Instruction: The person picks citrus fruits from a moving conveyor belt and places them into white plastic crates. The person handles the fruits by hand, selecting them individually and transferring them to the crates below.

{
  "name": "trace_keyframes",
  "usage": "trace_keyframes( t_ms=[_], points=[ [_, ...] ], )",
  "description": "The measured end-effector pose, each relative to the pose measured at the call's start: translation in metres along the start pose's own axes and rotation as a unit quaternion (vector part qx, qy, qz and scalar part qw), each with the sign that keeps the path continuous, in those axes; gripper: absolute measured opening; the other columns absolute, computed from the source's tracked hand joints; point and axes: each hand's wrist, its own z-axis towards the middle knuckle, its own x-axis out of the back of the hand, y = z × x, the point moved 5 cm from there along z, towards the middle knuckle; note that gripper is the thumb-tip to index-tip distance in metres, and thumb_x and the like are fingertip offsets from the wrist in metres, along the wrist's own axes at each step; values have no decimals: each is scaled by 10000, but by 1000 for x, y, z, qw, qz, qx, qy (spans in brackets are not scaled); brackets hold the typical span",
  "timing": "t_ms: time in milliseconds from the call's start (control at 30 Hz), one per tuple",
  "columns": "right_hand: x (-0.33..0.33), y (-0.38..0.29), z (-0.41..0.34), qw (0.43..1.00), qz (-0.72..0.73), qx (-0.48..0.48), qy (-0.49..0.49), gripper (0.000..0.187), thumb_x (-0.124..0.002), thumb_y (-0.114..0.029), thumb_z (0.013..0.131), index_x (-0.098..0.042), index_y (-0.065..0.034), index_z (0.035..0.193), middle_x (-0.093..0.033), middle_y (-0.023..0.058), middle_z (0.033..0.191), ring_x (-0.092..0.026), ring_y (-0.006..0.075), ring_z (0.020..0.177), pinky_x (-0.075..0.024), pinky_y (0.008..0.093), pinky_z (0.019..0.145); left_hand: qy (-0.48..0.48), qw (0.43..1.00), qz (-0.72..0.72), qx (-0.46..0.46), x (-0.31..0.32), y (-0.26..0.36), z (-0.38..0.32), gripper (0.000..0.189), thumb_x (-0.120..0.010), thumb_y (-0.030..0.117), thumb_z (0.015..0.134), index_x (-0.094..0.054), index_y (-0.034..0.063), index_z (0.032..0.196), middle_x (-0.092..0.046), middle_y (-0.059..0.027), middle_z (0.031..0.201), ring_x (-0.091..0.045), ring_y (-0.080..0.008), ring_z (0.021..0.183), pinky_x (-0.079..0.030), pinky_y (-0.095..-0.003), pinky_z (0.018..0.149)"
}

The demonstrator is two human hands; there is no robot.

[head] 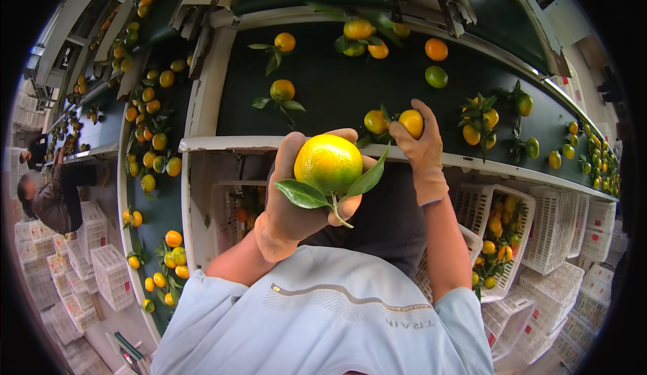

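Note:
My gloved left hand (290,198) holds a yellow-green citrus fruit (328,165) close to the camera; its stem and two green leaves point down towards my shirt. My gloved right hand (422,147) grips a smaller yellow-orange citrus fruit (411,124) over the near edge of the green conveyor belt (328,84). Just left of that fruit lies another yellow-green citrus fruit (376,122) with leaves, which may touch my fingers. Beyond my hands, an orange fruit (436,49), a green fruit (436,77) and several leafy ones lie on the belt.
A white metal rail (232,143) edges the belt before me. At left, a second belt (144,243) carries many citrus fruits, and a person (58,198) works at another belt. White plastic crates (551,223), one holding fruit (528,208), stand at right; more crates (111,276) are stacked at left.

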Motion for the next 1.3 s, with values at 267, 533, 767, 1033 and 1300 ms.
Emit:
trace_keyframes(
  t_ms=[267, 533, 767, 1033, 1300],
  points=[
    [-22, 14, -3, 999, 21, -12, 25, 608, -850, -403, 962, -745, -39, 1439, -760, 244, 1347, -758, 433, 1190, -624, 488, 1067, 94, 858, 471, -183, 42, 39, -10, 722, -853, 216, 979, -568, 42, 1619, -715, -226, 1521, -803, -329, 1179, -708, -428, 979],
    [-48, 17, -5, 953, -214, 213, 34, 651, -916, -326, 916, -732, -93, 1496, -669, 249, 1564, -645, 480, 1414, -535, 585, 1203, 179, 920, 343, -68, 68, 44, -13, 925, -905, 366, 940, -531, 2, 1704, -660, -152, 1580, -671, -287, 1407, -525, -440, 1271],
    [-32, -114, -105, 936, 151, 253, -190, 822, -952, -158, 868, -616, -70, 1613, -691, 210, 1502, -747, 398, 1348, -625, 448, 1119, 182, 841, 509, -35, 63, 15, -11, 708, -783, 273, 1072, -563, 21, 1695, -652, -125, 1572, -633, -249, 1452, -504, -406, 1263],
    [50, 13, -138, 985, 36, 156, 60, 699, -965, -165, 938, -665, -51, 1559, -712, 190, 1470, -752, 323, 1270, -632, 434, 1091, 111, 811, 568, 86, 62, -18, 7, 753, -696, 347, 1116, -490, -10, 1746, -585, -211, 1699, -595, -317, 1545, -450, -451, 1323],
    [268, 335, -211, 849, -327, -252, 330, 793, -857, -535, 1023, -633, -115, 1657, -664, 228, 1622, -651, 412, 1480, -523, 512, 1255, 163, 489, 849, -116, 167, 113, 63, 540, -804, 401, 982, -787, 37, 1381, -780, -211, 1423, -716, -453, 1351, -555, -514, 1193]
  ],
)
